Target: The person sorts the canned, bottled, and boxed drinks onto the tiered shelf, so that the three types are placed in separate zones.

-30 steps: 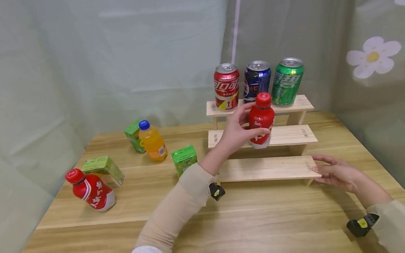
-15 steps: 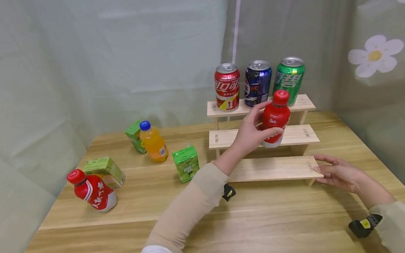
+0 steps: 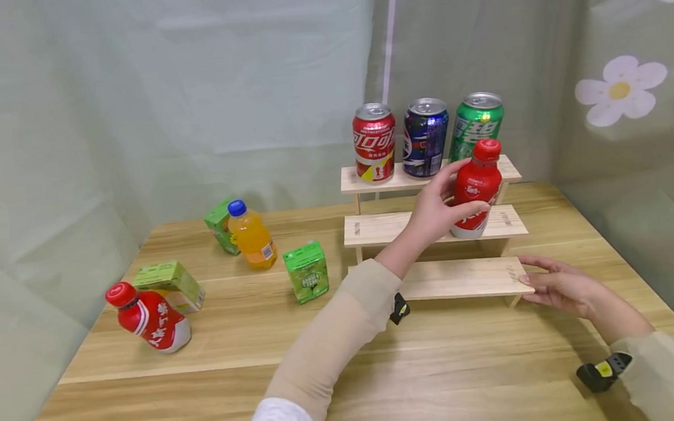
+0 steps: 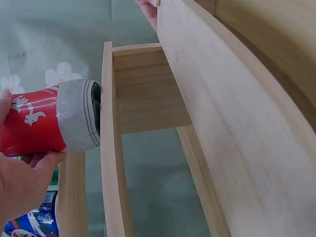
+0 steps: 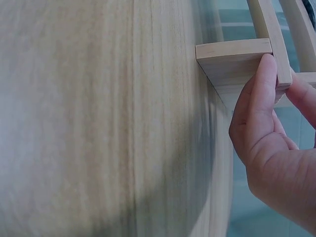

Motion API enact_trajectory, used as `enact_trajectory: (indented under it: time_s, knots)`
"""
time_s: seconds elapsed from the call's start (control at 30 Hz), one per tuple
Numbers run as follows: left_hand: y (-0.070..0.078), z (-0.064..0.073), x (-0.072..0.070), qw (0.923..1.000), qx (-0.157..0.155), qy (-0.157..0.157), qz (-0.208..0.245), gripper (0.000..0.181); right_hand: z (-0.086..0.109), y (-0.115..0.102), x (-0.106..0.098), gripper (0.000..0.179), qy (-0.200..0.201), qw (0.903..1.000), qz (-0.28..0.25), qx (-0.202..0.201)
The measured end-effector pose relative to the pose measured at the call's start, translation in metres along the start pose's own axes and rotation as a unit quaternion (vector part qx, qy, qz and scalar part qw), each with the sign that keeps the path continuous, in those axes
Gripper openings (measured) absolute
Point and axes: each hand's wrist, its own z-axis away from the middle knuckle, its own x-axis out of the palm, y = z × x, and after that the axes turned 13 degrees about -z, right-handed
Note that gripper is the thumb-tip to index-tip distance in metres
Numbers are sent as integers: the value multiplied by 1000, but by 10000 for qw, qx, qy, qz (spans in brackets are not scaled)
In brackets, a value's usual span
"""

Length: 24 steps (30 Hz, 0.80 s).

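My left hand [image 3: 439, 206] grips a red bottle [image 3: 478, 184] with a red cap and white base, upright at the right part of the middle step of a wooden three-step rack [image 3: 432, 225]. In the left wrist view the bottle's base [image 4: 81, 116] is right at the edge of a shelf board [image 4: 109, 148]. My right hand [image 3: 562, 289] pinches the right end of the lowest step, its thumb on top and fingers beneath; the right wrist view shows the fingers [image 5: 264, 98] at that corner. On the top step stand a red can [image 3: 375, 144], a blue can [image 3: 426, 139] and a green can [image 3: 477, 122].
Left on the wooden table [image 3: 209, 402] are another red bottle [image 3: 151, 321], a light green carton [image 3: 172, 284], an orange drink bottle [image 3: 253, 239], a green carton [image 3: 220, 225] behind it, and another green carton [image 3: 307, 274] near the rack. Curtains [image 3: 247, 99] surround the table.
My left hand has carried the red bottle rightward along the rack, from before the blue can to before the green can. The right hand has kept its grip on the lowest step.
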Motion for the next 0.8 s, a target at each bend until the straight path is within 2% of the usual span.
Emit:
enact_trajectory:
  time_s: [0.23, 0.5, 0.8]
  knots:
    - [-1, -9, 7, 9998, 140, 54, 95, 71, 0, -1, 4, 35, 256, 9996, 85, 60]
    - [0, -12, 10, 9998, 163, 43, 64, 71, 1, -2, 6, 33, 471, 9988, 128, 69]
    - [-2, -17, 12, 9997, 205, -82, 57, 72, 2, 0, 5, 35, 233, 9997, -21, 26]
